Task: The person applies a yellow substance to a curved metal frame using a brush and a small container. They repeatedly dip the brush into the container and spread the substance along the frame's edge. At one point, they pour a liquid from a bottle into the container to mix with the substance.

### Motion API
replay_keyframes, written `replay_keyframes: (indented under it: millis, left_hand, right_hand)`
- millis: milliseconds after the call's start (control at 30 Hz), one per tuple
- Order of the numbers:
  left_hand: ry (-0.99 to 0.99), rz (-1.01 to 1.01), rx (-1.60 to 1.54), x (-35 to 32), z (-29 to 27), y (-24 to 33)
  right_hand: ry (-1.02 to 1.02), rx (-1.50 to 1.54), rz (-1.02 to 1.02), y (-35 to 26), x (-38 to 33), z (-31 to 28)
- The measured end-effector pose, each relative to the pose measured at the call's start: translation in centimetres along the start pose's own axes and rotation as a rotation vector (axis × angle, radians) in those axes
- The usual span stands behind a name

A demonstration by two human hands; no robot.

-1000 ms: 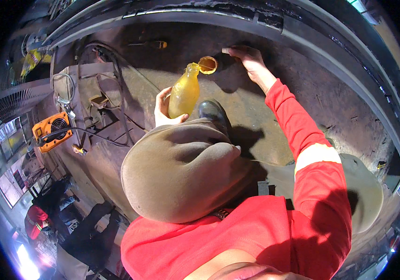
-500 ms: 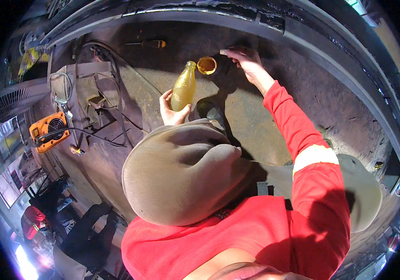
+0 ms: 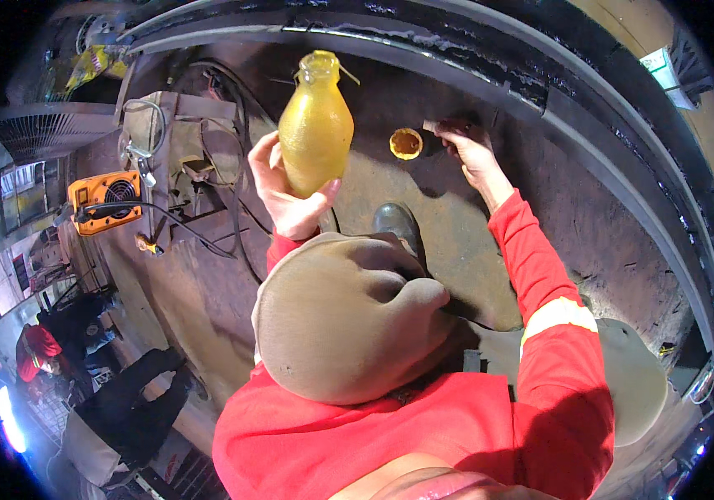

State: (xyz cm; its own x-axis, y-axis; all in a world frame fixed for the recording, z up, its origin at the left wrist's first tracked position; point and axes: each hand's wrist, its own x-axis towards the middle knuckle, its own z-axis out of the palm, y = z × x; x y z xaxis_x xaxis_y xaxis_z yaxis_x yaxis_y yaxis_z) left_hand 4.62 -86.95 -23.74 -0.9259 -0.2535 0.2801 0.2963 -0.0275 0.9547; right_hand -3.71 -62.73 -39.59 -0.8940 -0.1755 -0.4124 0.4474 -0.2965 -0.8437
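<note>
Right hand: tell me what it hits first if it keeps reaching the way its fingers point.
The right hand likely meets the small pale piece at its fingertips first; the round yellow cap lies just beyond.

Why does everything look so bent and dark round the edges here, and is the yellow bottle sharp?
Head view: the fisheye lens bows the long dark beam and leaves a black rim. The yellow bottle in the left hand is sharp and brightly lit; the right hand casts a shadow on the ground, and glare blooms at the lower left.

Dusty brown floor [image 3: 207,292], curved black beam [image 3: 590,92]
</note>
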Motion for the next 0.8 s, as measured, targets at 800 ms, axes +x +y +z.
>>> replay_keyframes:
  millis: [800]
  left_hand:
    - [-0.074,-0.197,0.066,-2.8,0.0,-0.2]
  right_hand:
    - [-0.43,0.336,-0.03,-12.4,-6.4,7.6]
